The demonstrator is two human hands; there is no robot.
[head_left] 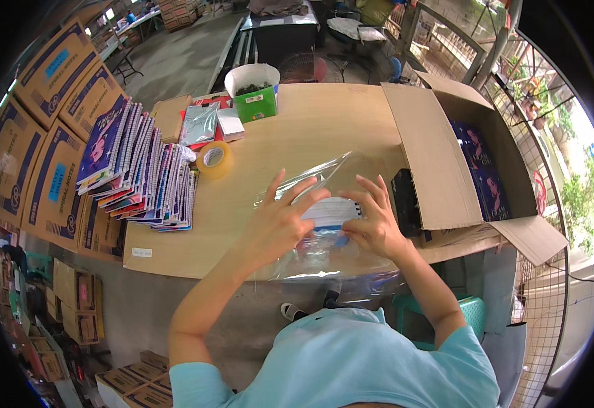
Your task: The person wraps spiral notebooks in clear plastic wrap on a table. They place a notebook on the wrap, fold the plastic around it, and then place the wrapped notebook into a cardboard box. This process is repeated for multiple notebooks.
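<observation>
Above the front edge of the table, both hands are at a clear plastic bag or wrap (pixel 351 268) that spreads toward me and up to a far corner. Between them, a white item with a blue strip and a dark spiral-like edge (pixel 327 212) shows through the plastic; it looks like a notebook, partly hidden. My left hand (pixel 287 221) pinches the plastic at the item's left side, its other fingers raised and spread. On the right side my right hand (pixel 373 221) pinches likewise, thumb and index together near the blue strip.
Spiral notebooks (pixel 140 166) lie in a leaning row at the left, before stacked cartons (pixel 48 177). A yellow tape roll (pixel 214 159) and a green-white box (pixel 255 102) stand farther back. An open carton (pixel 430 160) with purple-covered notebooks (pixel 481 170) and a black object (pixel 404 204) are at the right.
</observation>
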